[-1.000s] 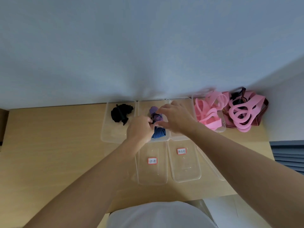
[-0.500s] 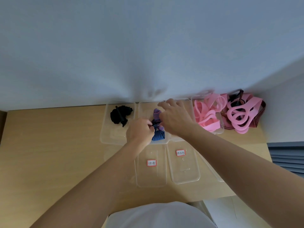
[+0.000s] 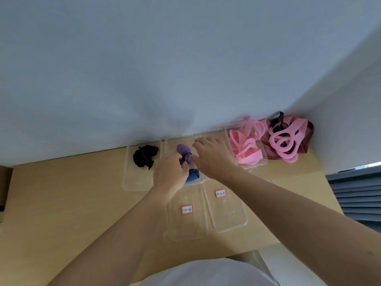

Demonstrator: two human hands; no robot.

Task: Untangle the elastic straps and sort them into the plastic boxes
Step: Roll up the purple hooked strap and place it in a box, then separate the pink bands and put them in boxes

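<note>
Left hand point(image 3: 171, 172): fingers pinch purple strap point(image 3: 184, 151), which sits in a clear box point(image 3: 171, 145) above the blue striped strap point(image 3: 192, 176). Right hand point(image 3: 213, 157): fingers spread loose beside it, gripping nothing. Best pin the blue one and ease the purple free slowly.

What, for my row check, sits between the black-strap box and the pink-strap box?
Head view: a clear plastic box with a purple strap and blue-striped strap, then another clear box under the right hand.

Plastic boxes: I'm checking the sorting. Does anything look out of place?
Yes. A tangled heap of pink, maroon-striped and black straps lies outside the boxes in the far right corner, and a purple strap and a blue striped strap share one box.
</note>
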